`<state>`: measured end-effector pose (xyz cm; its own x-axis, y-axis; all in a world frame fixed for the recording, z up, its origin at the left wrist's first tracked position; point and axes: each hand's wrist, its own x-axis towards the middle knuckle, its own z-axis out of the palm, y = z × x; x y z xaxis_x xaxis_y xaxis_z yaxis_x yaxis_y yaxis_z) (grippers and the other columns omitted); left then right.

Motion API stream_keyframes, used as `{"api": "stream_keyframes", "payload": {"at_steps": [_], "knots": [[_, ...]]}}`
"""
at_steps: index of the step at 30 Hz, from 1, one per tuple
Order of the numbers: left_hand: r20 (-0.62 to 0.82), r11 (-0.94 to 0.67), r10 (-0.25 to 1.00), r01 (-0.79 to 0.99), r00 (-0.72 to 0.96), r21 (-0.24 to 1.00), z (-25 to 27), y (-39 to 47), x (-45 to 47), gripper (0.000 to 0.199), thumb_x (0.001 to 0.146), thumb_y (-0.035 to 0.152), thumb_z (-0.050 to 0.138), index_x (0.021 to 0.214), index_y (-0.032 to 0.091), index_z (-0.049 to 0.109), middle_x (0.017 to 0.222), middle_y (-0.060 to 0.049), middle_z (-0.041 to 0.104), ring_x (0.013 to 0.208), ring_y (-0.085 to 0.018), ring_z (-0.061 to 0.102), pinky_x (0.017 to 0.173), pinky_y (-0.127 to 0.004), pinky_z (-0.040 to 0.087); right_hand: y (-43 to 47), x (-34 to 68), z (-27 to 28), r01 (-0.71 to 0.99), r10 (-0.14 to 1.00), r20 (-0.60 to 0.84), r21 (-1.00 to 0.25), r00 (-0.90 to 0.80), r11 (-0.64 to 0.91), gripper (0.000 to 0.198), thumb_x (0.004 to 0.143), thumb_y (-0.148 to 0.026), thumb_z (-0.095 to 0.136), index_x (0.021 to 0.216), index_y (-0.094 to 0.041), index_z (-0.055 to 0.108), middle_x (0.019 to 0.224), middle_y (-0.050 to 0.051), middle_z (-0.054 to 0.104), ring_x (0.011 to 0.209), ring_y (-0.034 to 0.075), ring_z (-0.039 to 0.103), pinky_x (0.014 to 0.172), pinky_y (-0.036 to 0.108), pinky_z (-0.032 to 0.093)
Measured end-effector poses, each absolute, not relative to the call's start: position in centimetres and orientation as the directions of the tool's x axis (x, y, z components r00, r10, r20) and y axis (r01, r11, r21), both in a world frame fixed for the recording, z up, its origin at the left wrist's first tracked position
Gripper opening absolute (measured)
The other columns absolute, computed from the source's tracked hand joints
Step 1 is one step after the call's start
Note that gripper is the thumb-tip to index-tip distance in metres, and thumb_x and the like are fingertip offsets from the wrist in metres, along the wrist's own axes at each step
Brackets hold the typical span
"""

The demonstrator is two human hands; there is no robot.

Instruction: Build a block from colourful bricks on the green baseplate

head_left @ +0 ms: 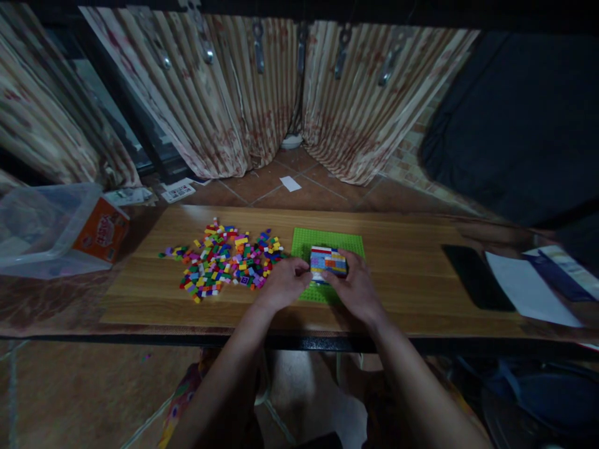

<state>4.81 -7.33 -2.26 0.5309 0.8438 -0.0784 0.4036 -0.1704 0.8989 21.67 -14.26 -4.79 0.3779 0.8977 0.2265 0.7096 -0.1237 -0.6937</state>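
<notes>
A block of stacked toy bricks (pixel 329 258), mostly blue, grey and orange with a red and white row at its far edge, sits over the green baseplate (pixel 303 239). My right hand (pixel 354 282) wraps its right side, thumb along the near edge and fingers behind. At the near left corner of the brick block, the fingers of my left hand (pixel 287 283) are pinched together. A small white bit shows by the fingertips, and I cannot make out what it is. Left of that hand lies a spread of loose bricks (pixel 215 260) in many colours.
The wooden tabletop (pixel 402 262) carries a dark flat slab (pixel 477 277) and white paper (pixel 531 290) at the right. A clear plastic bin (pixel 47 234) with an orange label stands at the left. Striped curtains (pixel 262 106) hang beyond the table.
</notes>
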Motion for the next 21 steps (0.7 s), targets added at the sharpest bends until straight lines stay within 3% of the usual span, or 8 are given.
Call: {"api": "stream_keyframes", "payload": {"at_steps": [11,15,21], "knots": [[-0.074,-0.165,0.872,0.432,0.484,0.887,-2.8,-7.6,5.3,0.012,0.076,0.018,0.055,0.077,0.015,0.066,0.063,0.001,0.063,0.060,-0.012,0.057,0.054,-0.020,0.040,-14.0,20.4,-5.1,0.695,0.892,0.232,-0.710,0.388,-0.118,0.057,0.081,-0.039,0.057,0.133,-0.017,0.049,0.128,0.016,0.054,0.121,0.031,0.051,0.104,0.050,0.041],[-0.079,-0.143,0.870,0.403,0.487,0.904,-2.8,-7.7,5.1,0.012,0.077,0.020,0.056,0.080,0.015,0.067,0.067,0.000,0.065,0.063,-0.012,0.058,0.056,-0.021,0.042,-14.1,20.9,-5.1,0.652,0.898,0.217,-0.752,0.384,-0.097,0.064,0.080,-0.047,0.060,0.135,-0.017,0.047,0.127,0.016,0.056,0.120,0.031,0.054,0.104,0.051,0.042],[-0.091,-0.106,0.847,0.334,0.523,0.937,-3.9,-7.8,5.3,0.028,0.079,0.020,0.057,0.104,0.016,0.067,0.082,-0.004,0.070,0.069,-0.014,0.061,0.060,-0.023,0.047,-14.4,23.5,-5.3,0.443,0.891,0.082,-0.886,0.447,-0.141,0.069,0.084,-0.058,0.054,0.139,-0.018,0.043,0.135,0.017,0.056,0.123,0.030,0.055,0.104,0.051,0.042]]}}
